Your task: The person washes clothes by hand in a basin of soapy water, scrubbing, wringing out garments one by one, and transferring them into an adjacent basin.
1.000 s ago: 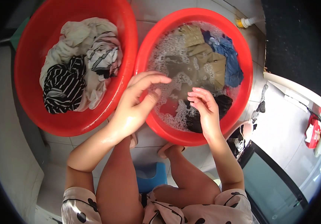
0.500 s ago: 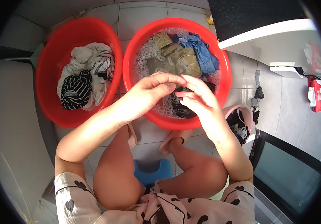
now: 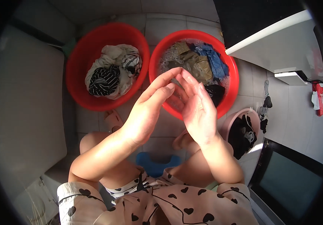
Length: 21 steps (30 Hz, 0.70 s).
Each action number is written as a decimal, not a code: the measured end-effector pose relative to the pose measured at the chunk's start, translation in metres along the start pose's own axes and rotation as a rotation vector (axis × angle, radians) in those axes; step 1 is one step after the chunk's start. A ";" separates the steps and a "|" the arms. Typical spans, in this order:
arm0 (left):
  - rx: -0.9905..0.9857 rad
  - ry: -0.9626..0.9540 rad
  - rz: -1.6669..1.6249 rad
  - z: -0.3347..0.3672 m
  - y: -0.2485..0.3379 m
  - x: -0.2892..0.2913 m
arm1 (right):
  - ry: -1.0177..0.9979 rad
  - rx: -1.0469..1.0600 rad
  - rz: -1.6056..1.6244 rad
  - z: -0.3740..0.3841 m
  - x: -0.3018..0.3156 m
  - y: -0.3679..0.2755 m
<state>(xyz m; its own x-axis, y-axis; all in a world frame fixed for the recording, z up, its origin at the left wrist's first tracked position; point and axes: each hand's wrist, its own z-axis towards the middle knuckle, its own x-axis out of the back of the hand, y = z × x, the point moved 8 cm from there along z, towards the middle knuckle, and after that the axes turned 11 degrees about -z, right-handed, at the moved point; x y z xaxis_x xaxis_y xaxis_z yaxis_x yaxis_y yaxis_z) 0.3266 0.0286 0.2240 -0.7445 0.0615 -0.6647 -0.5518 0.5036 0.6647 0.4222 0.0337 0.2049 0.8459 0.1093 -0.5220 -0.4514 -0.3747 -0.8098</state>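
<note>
My left hand (image 3: 148,112) and my right hand (image 3: 199,112) are raised in front of me, above the near rim of a red basin (image 3: 233,90). Their fingertips meet at the top, while the palms stay apart. The fingers of both are stretched out with nothing visible in them. Soapy water fills that basin, where khaki cloth (image 3: 202,69), a blue garment (image 3: 216,62) and dark cloth (image 3: 216,92) lie soaking. To the left, a second red basin (image 3: 75,78) holds white cloth (image 3: 111,54) and a black-and-white striped garment (image 3: 104,80).
A pink tub (image 3: 229,123) of dark clothes (image 3: 240,137) stands at the right, with several socks (image 3: 267,102) on the tiles beside it. A blue stool (image 3: 157,165) is between my legs. A dark-framed glass panel (image 3: 292,180) lies lower right; a red packet (image 3: 321,99) is farther right.
My hands have drawn nearer to me, and the right palm has turned more into view. The whole view has shifted, with the basins now farther right. My legs have moved closer in.
</note>
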 end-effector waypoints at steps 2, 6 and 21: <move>-0.187 0.191 0.130 -0.001 -0.002 0.048 | -0.056 -0.095 0.043 0.011 -0.006 0.011; -0.011 0.314 -0.196 0.010 0.002 0.074 | 0.023 -0.161 0.091 0.030 -0.005 0.029; -0.052 0.596 -0.143 0.069 -0.014 0.174 | 0.231 -0.439 0.034 0.111 0.035 0.142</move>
<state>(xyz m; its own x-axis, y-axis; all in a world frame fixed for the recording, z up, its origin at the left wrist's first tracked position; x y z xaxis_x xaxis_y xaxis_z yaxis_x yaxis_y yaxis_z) 0.2312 0.0920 0.0757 -0.7354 -0.5038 -0.4532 -0.6681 0.4273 0.6092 0.3567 0.0864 0.0420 0.8959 -0.0978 -0.4333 -0.3597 -0.7321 -0.5785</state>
